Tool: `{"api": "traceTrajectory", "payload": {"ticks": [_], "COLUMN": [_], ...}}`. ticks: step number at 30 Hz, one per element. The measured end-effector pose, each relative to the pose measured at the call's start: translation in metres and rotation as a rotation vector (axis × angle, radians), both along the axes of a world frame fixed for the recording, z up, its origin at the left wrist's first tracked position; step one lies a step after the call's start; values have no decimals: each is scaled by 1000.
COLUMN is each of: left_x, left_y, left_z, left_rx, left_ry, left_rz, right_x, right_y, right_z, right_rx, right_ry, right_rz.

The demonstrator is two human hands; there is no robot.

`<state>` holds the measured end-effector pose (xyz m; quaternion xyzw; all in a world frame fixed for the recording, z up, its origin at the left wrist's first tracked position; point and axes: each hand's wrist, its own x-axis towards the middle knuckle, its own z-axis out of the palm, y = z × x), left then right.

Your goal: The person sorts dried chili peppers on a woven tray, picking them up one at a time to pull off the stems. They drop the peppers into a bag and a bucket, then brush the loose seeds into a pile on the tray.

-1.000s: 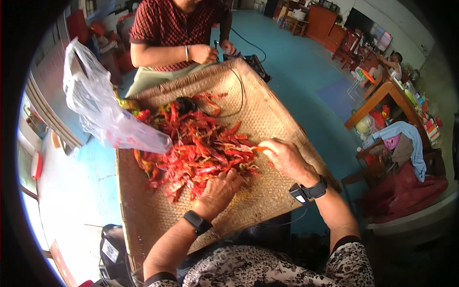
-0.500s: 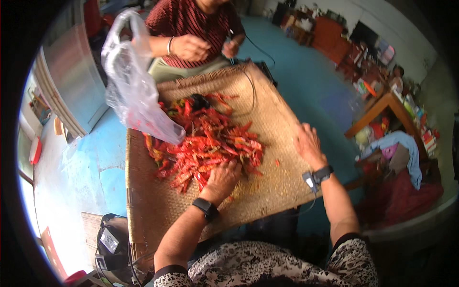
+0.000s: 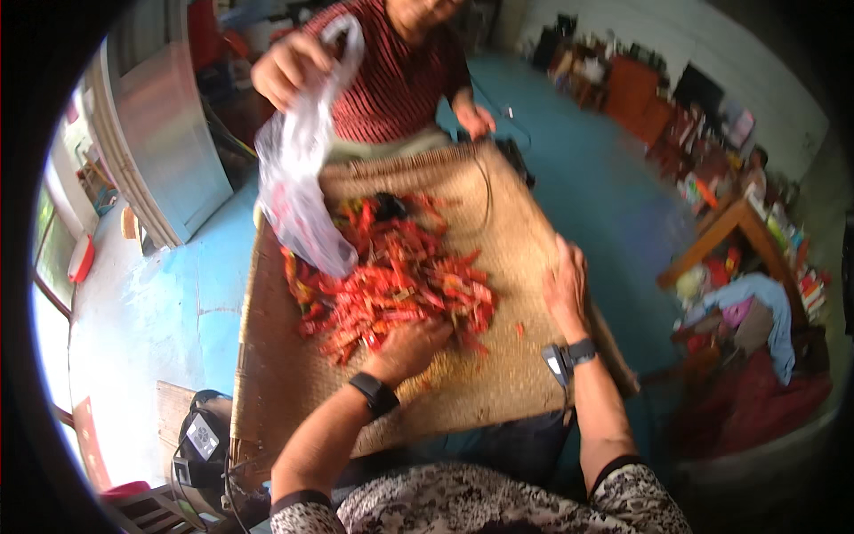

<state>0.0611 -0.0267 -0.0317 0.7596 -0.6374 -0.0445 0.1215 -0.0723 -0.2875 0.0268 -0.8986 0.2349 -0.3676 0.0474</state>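
A heap of red chili peppers [image 3: 391,276], wrinkled and tangled, lies on a woven bamboo tray [image 3: 471,400]. My left hand [image 3: 411,349] is at the near side of the heap with its fingers curled in among the peppers, and the fingertips are hidden. My right hand [image 3: 566,283] rests on the tray's right side near the rim, its fingers extended and holding nothing. Opposite me, a person's raised hand [image 3: 289,71] grips a thin white plastic bag [image 3: 298,169], which hangs over the left part of the heap.
A dark object [image 3: 389,206] sits at the heap's far edge. A thin cable lies over the tray's far side. At lower left is a black bag-like item [image 3: 205,436] with cords. A wooden frame [image 3: 712,240] and piled clothes [image 3: 756,311] stand at right.
The other person's hand has risen to the top of the plastic bag, which has shifted right. My right hand's fingers have drawn closer together. My left hand remains at the peppers.
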Motion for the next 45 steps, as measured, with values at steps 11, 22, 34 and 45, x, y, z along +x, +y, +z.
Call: {"api": "traceTrajectory", "payload": {"ticks": [11,22,34,45], "left_x": [38,79,41,44], "left_y": [-65,-118,-164,-178], "left_z": [57,26,86,77], "left_rx": [-291,-9,-387,-394], "left_ry": [99,-111,540,1220], "left_rz": [7,173,16,9], "right_x": [4,3,5,3], "right_y": [32,40,40,40], "right_z": [-21,-23,-28,-21], "right_rx": [506,607,718,639], "right_ry": [-474,-438,-322,-409], "right_rz": [265,299,335,308]}}
